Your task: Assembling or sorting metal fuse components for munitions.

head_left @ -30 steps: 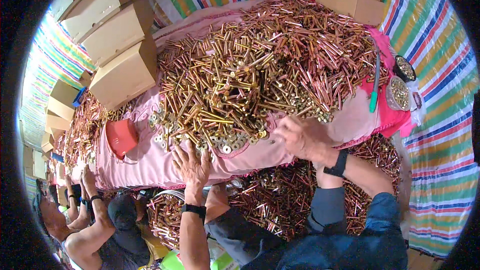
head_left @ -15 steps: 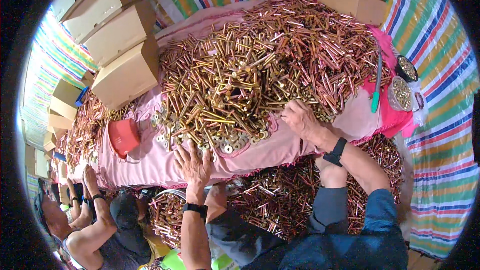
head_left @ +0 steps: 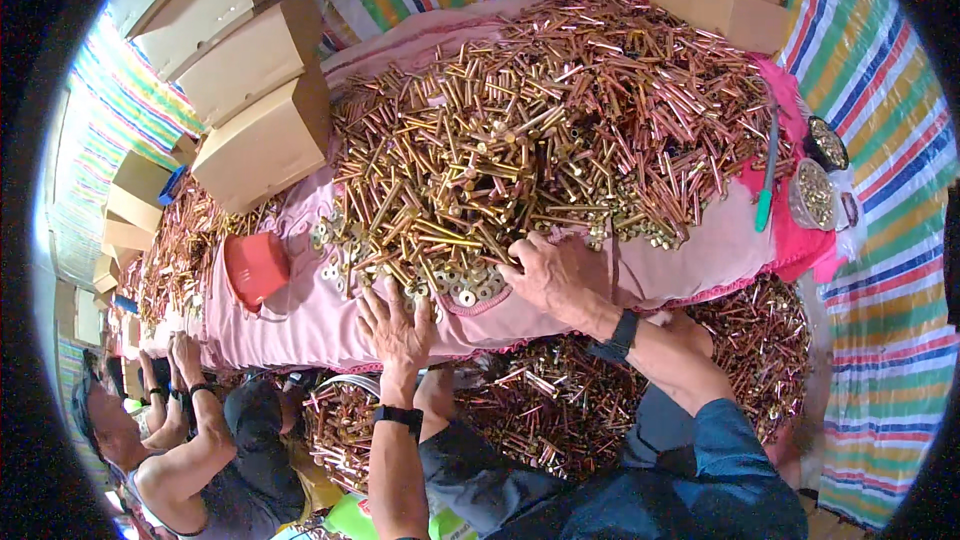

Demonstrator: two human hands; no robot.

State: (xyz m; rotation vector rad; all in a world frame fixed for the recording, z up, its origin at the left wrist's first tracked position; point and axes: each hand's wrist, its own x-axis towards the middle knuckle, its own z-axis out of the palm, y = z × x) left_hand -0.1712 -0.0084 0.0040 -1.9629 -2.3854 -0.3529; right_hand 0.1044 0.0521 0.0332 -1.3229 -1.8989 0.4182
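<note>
My left hand lies at the front of the pink cloth, fingers spread, fingertips touching flat round washers. Loose washers lie between my two hands along the near edge of a big heap of gold-coloured bolts. Over the right end of these washers is my right hand, its fingers curled together close to the bolts. What it pinches, if anything, is too small to make out. Small nuts are scattered to the right of this hand.
A red plastic scoop-like container sits to the left. Cardboard boxes are stacked behind it. At right lie a green-handled tool and a clear tub of small parts. Another person works at far left. More bolts fill the space below.
My right hand has moved left from the bolts and nuts to the washers. My left hand stays on the washers, nearly unmoved. The whole view has shifted slightly.
</note>
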